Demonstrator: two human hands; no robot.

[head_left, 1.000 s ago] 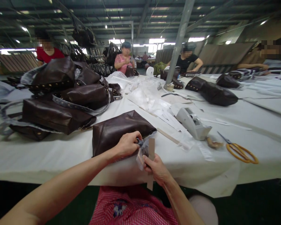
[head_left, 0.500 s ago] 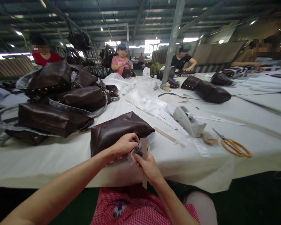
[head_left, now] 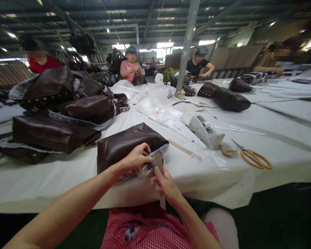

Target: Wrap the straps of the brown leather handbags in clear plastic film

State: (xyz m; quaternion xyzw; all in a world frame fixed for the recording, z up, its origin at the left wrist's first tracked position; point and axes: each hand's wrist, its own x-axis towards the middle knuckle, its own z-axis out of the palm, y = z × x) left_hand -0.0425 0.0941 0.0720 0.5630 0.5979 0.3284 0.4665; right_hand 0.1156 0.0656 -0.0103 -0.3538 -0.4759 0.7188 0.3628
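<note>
In front of me a dark brown leather handbag (head_left: pixel 129 140) lies on its side near the table edge. Clear plastic wrap (head_left: pixel 145 169) covers part of its near end. My left hand (head_left: pixel 138 156) rests over the bag's near side, thumb and fingers pinched at the wrap. Lower and to the right, my right hand (head_left: pixel 166 184) is closed around a narrow brown cardboard strip (head_left: pixel 159 162), which stands up past the thumb and hangs out below the hand. What lies under my fingertips is partly hidden.
Several brown bags (head_left: pixel 44 133) are piled left. To the right are a tape dispenser (head_left: pixel 206 133), a tape roll (head_left: pixel 228 151), orange-handled scissors (head_left: pixel 255 159) and another cardboard strip (head_left: pixel 180 147). A metal post (head_left: pixel 186 48) rises behind plastic sheets (head_left: pixel 155 100). Co-workers sit around the table.
The strip's top has tilted and sunk slightly in my right hand. My left fingers have shifted a little, and more plastic shows between the hands. The whole view has shifted slightly.
</note>
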